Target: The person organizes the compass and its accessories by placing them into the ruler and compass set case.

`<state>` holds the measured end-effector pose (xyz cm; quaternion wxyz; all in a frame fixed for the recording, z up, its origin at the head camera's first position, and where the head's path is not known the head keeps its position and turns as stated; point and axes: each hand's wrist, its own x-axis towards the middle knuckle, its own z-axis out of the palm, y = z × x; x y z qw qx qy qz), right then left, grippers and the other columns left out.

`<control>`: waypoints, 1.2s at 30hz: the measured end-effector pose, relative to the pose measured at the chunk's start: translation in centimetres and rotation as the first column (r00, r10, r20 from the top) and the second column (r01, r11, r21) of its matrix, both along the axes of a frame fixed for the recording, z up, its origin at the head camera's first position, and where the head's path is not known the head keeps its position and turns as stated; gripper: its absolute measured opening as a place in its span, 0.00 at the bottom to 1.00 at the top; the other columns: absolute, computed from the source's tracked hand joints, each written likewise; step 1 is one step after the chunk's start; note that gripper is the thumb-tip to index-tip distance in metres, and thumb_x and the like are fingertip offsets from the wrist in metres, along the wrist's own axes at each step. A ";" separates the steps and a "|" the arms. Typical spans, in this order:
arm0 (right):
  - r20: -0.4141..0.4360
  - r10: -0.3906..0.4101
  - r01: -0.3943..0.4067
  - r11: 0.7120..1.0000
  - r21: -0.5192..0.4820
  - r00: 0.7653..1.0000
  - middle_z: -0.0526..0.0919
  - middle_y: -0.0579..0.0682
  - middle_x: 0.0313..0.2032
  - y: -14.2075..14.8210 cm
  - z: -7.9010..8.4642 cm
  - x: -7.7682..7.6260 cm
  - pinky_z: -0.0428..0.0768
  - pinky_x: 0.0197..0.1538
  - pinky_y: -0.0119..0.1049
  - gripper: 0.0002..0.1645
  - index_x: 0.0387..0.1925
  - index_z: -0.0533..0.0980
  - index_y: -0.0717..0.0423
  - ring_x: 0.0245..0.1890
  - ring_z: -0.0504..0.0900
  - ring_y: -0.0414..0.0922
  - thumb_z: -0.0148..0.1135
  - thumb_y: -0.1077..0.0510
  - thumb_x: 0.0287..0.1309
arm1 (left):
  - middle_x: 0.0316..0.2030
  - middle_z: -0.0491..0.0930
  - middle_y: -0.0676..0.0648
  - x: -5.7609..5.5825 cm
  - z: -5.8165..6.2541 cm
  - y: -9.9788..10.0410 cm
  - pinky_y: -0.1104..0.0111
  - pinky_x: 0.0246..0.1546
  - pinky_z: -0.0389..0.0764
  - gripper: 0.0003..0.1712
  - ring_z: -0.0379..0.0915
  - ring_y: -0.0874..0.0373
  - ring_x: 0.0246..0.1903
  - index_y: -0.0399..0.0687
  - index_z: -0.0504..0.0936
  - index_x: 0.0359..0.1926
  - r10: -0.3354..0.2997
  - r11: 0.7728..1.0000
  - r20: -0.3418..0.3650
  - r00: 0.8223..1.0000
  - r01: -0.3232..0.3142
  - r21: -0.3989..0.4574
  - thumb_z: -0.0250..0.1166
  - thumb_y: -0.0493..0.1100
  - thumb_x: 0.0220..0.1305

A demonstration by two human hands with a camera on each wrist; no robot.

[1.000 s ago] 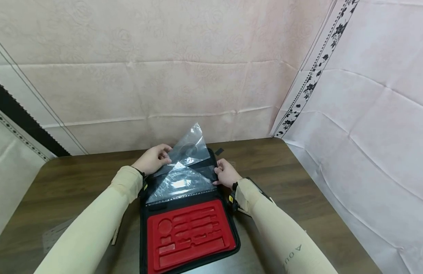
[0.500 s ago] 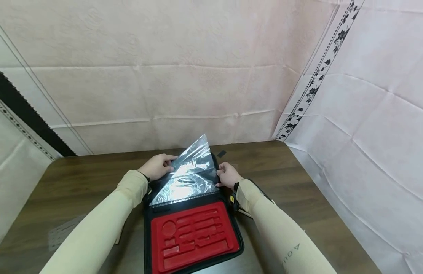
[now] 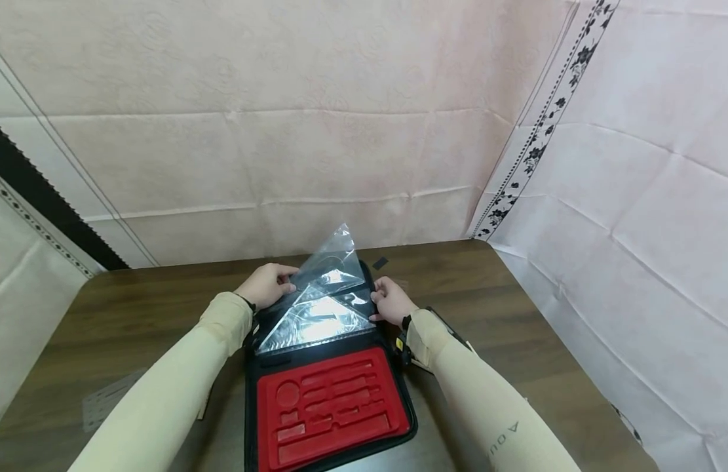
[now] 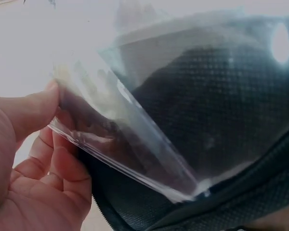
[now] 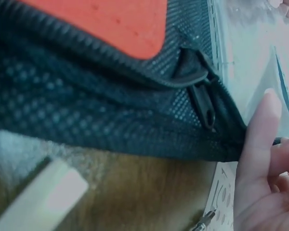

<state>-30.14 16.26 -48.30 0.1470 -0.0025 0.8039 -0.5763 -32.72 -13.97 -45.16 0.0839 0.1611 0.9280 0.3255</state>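
A black zip case (image 3: pixel 407 419) lies open on the table, with a red moulded insert (image 3: pixel 334 410) in its near half. Clear plastic sleeves (image 3: pixel 316 321) cover the far half, and one corner points up toward the cloth. My left hand (image 3: pixel 268 284) pinches the edge of a sleeve between thumb and fingers; the lifted, folded film (image 4: pixel 135 110) shows close up in the left wrist view. My right hand (image 3: pixel 392 300) grips the case's right edge near the fold, its thumb (image 5: pixel 266 115) over the top. A zip pull (image 5: pixel 207 108) hangs beside that thumb.
A clear stencil sheet (image 3: pixel 107 400) lies on the wooden table (image 3: pixel 487 314) at left. A small black piece (image 3: pixel 380 263) sits behind the case. Under the case's edge show a white stencil (image 5: pixel 221 197) and a pale bar (image 5: pixel 48 197). Patterned cloth (image 3: pixel 281 164) hangs behind.
The sleeve's upper corner flattened into one bright triangle half a second ago and now stands up folded again. Both hands stay almost in place.
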 end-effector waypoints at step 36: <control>0.058 -0.028 0.025 0.998 0.050 0.998 0.73 0.59 0.39 0.6 0.0 0.1 0.82 0.35 0.38 0.15 0.53 0.68 0.63 0.26 0.77 0.47 0.54 0.60 0.69 | 0.39 0.75 0.42 0.0 -0.6 -0.7 0.62 0.40 0.77 0.20 0.74 0.51 0.40 0.35 0.72 0.60 0.095 0.962 -0.038 0.995 -0.082 0.262 0.59 0.34 0.68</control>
